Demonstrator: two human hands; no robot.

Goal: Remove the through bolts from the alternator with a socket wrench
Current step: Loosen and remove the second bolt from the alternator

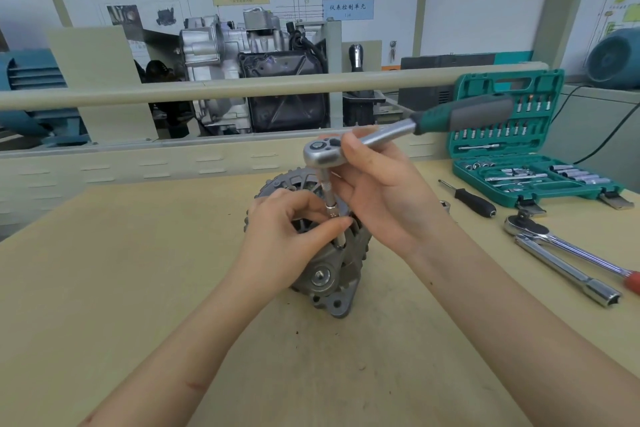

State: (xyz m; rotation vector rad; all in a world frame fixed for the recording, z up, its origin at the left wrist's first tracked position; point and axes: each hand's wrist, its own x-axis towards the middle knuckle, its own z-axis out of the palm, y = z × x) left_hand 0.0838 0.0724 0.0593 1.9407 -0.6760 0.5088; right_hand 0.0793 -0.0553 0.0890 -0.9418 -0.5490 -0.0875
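While both my hands crowd the alternator [325, 274], the socket sits on a through bolt.
Cast and heavy, the alternator should stay put on the worktop [138, 288]; my left hand [277, 239] pinches the slim socket extension [333, 215] between thumb and fingers [337, 224], while my right hand [384, 198] curls round the socket wrench [398, 130] neck just behind its head. Smooth chrome may slip; the rubber handle beyond grips better.

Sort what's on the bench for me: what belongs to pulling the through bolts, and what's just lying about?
In use:
alternator
socket wrench, right hand holding its head
extension and socket, pinched by left hand

Lying about:
open socket set case
black screwdriver
second ratchet
chrome socket bar
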